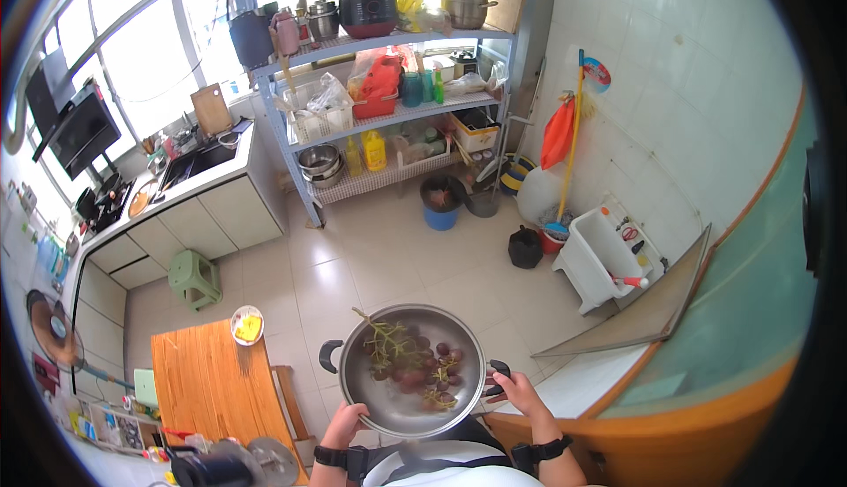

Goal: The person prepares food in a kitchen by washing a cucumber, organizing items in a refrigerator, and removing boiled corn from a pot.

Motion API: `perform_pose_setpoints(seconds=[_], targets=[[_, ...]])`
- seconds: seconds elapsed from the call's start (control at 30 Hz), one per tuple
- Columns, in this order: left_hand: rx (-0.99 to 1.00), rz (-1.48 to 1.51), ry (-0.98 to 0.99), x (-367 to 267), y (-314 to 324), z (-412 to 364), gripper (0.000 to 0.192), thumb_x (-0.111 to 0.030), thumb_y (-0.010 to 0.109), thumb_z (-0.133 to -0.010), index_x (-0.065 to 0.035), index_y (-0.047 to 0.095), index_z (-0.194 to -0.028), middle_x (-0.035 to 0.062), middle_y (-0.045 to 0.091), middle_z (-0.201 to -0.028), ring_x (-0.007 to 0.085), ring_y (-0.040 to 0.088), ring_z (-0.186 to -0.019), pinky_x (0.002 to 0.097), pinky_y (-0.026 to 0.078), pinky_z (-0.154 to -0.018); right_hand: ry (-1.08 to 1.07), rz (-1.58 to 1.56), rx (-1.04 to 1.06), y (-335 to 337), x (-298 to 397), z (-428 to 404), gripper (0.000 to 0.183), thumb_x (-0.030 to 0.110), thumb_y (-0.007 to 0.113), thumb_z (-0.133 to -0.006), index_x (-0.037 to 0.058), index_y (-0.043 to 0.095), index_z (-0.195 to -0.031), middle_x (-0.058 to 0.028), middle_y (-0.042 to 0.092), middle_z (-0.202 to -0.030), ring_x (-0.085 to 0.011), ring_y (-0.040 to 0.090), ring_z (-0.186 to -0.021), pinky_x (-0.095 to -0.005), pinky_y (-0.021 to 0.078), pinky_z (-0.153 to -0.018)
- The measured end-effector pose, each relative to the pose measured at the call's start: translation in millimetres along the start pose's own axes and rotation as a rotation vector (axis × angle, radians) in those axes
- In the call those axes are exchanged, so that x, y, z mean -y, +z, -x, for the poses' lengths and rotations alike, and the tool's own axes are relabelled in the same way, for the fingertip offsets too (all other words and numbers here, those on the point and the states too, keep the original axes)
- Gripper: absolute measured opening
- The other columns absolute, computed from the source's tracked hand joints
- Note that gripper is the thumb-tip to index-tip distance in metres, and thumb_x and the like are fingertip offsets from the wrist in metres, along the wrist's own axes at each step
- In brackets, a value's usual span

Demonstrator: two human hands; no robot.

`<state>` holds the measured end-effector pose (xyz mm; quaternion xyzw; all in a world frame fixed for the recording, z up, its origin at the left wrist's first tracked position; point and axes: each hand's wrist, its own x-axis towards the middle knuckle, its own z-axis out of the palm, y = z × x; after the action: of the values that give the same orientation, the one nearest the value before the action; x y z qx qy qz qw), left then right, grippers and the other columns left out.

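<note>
Before my body I hold a round stainless steel pan (370,407) with two black side handles. Dark red grapes (413,376) lie in it, together with a partly bare green stem (390,341) that reaches over the far rim. My left hand (345,423) grips the near-left rim, thumb on top. Its fingers beneath the pan are hidden. On the other side, my right hand (519,391) holds the right black handle (497,378). The left black handle (329,356) is free.
A wooden table (212,374) with a bowl of yellow food (247,327) stands left. Beyond are a green stool (194,278), a loaded metal shelf (397,116) and a blue bin (442,216). A white sink (595,249) and a glass-paned partition (734,275) are on the right.
</note>
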<state>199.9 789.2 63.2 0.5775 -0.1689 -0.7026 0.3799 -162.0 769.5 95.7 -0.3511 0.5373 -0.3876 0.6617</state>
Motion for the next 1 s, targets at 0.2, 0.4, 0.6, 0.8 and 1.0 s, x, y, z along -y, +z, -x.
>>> perform_pose_setpoints(seconds=[0.2, 0.4, 0.6, 0.8, 1.0], targets=[[0.045, -0.099, 0.0, -105.5, 37.0, -130.6, 0.031, 0.004, 0.047, -0.074, 0.0093, 0.05, -0.104, 0.0147, 0.06, -0.09, 0.0273, 0.064, -0.075, 0.0419, 0.057, -0.066, 0.092, -0.005, 0.133, -12.3, 53.0, -146.3, 0.036, 0.017, 0.061, -0.087, -0.0033, 0.055, -0.116, -0.0124, 0.061, -0.107, -0.0235, 0.063, -0.093, -0.038, 0.0581, -0.072], [0.094, -0.1, 0.03, -218.7, 109.7, -259.3, 0.033, -0.002, 0.049, -0.074, 0.0048, 0.047, -0.106, 0.0132, 0.058, -0.092, 0.0259, 0.062, -0.079, 0.0403, 0.057, -0.067, -0.124, -0.095, -0.179, -2.6, 144.2, -288.9, 0.055, 0.019, 0.064, -0.085, 0.0046, 0.039, -0.133, -0.009, 0.061, -0.107, -0.0196, 0.063, -0.09, -0.0378, 0.0586, -0.07], [0.224, -0.19, 0.162, -343.2, 201.3, -349.8, 0.044, -0.005, 0.049, -0.077, 0.0019, 0.043, -0.12, 0.0147, 0.058, -0.101, 0.0241, 0.062, -0.081, 0.0348, 0.057, -0.064, 0.109, -0.152, -0.182, -39.1, 189.4, -418.2, 0.04, 0.012, 0.062, -0.079, 0.0003, 0.05, -0.115, -0.0093, 0.062, -0.097, -0.0196, 0.064, -0.083, -0.0359, 0.0579, -0.067], [0.469, -0.37, -0.002, -415.6, 238.3, -494.9, 0.059, -0.029, 0.057, -0.09, -0.0026, 0.03, -0.135, 0.0154, 0.056, -0.115, 0.0245, 0.064, -0.087, 0.0337, 0.057, -0.064, 0.085, -0.411, -0.392, -91.4, 229.7, -514.7, 0.028, 0.008, 0.057, -0.073, 0.0007, 0.057, -0.1, -0.0094, 0.063, -0.091, -0.0227, 0.064, -0.081, -0.0409, 0.0555, -0.071], [0.305, -0.312, 0.204, -489.6, 149.3, -645.1, 0.041, -0.032, 0.05, -0.094, -0.0043, 0.044, -0.124, 0.0143, 0.065, -0.103, 0.0229, 0.067, -0.08, 0.0305, 0.054, -0.068, 0.07, -0.369, -0.521, -141.7, 295.8, -608.4, 0.021, 0.01, 0.056, -0.074, 0.002, 0.058, -0.093, -0.009, 0.066, -0.085, -0.0239, 0.066, -0.073, -0.0429, 0.0567, -0.068]])
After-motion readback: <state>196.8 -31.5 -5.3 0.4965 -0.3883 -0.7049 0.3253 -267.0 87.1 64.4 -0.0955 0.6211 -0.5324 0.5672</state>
